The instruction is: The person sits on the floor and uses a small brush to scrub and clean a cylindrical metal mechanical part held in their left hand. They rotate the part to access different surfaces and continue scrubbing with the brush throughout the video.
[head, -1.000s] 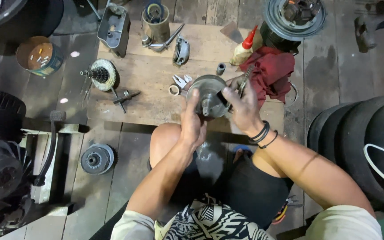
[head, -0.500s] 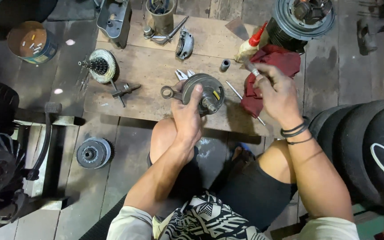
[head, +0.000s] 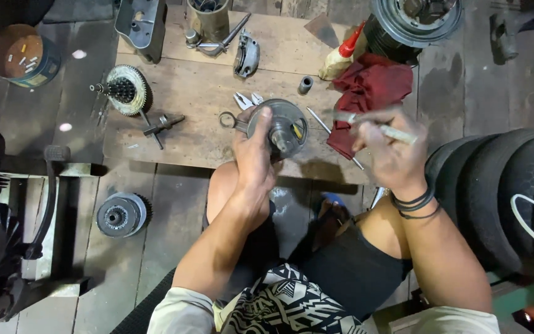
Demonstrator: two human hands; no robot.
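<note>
While the left hand (head: 253,158) clamps its grip around the round metal crankshaft (head: 277,128) above the tabletop (head: 199,117), the right hand (head: 390,154) pinches a thin rod (head: 383,128), blurred, beside the red rag (head: 369,93).

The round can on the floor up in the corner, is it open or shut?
Open. The round can has no lid on, so the head view looks straight down inside it, where several small light bits lie on its brown bottom.

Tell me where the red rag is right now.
In the head view the red rag lies on the wooden board, right of centre, just below the red-capped squeeze bottle and beyond the right hand.
</note>
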